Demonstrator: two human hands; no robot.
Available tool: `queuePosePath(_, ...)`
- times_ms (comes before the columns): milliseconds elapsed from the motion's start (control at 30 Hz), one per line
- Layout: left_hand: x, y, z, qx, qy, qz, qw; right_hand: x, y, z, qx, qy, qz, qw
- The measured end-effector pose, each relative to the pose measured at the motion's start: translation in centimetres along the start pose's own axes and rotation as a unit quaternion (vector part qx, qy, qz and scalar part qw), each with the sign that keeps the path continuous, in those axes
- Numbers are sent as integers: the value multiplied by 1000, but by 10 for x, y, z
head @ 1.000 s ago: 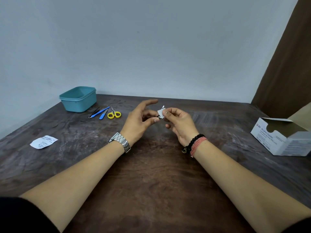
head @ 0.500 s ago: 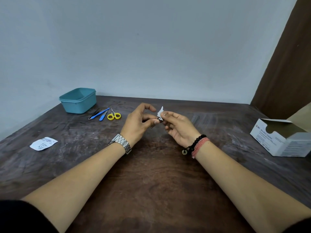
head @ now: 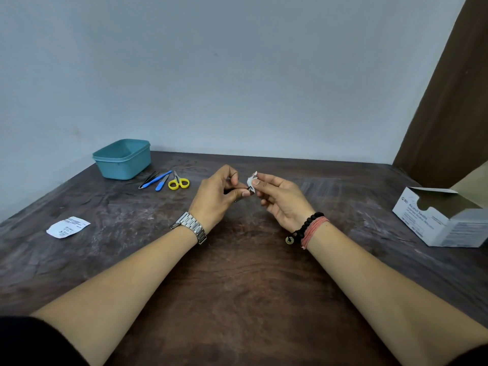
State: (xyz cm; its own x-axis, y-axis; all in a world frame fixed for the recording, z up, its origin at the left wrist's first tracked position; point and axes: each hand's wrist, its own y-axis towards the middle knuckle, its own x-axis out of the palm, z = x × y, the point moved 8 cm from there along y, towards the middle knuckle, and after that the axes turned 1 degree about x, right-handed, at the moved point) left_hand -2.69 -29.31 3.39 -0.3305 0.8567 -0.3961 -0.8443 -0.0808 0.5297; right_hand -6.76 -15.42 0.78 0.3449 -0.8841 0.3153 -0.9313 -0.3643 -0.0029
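Pinches a small metal piece (head: 250,192) in the left hand (head: 216,192), a white swab (head: 251,179) against it in the right hand (head: 284,200); seems light, limp: best gripped at an edge.

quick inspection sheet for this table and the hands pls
surface: dark wooden table, scuffed pale in patches
job's things: white swab pinched by right hand, against small metal item pinched by left hand, above the table
clutter: teal tub, black tweezers, blue tools, yellow scissors far left; white sachet near left; open alcohol swab box right
hands: both busy, fingers curled on their things; watch on left wrist, bracelets on right
cables: nothing seen
surroundings: pale wall behind, brown panel at right
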Motion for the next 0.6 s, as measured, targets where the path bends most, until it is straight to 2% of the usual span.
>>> queuePosePath(200, 4, -2, 3, 5, 17, -15, 1000, -7, 0, -8, -24, 6, 33, 999)
queuePosePath(433, 1, -3, 5, 11, 17, -10, 1000, 2, -3, -6, -12, -5, 4, 1000)
queuePosePath(600, 4, -3, 4, 14, 19, -24, 999, -6, -1, -10, -36, 16, 30, 999)
